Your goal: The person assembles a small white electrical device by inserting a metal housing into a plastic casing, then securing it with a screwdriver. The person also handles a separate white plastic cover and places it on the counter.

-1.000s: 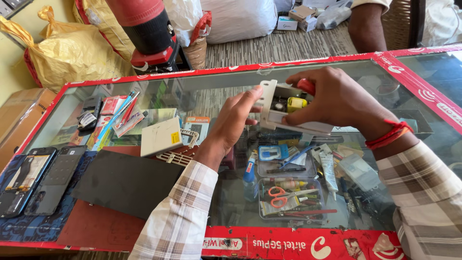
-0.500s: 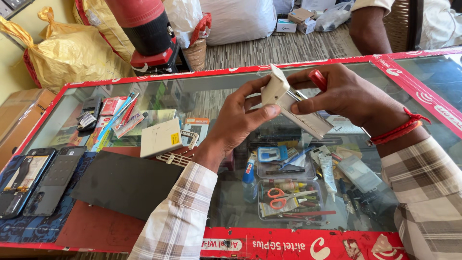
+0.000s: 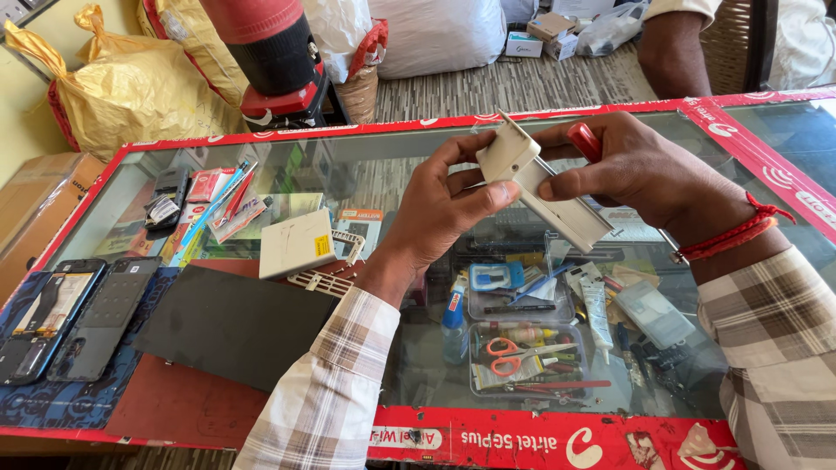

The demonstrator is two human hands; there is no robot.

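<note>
Together, left hand (image 3: 435,218) and right hand (image 3: 640,170) pinch a flat, smooth white plastic casing (image 3: 540,187).

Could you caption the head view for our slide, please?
Left hand and right hand hold a white plastic casing above a red-framed glass counter.

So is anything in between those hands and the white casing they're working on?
No, nothing visible. The left hand and right hand both grip the white casing directly, held up above the glass counter. The right hand also holds a red-handled tool, beside the casing rather than in the way.
</note>
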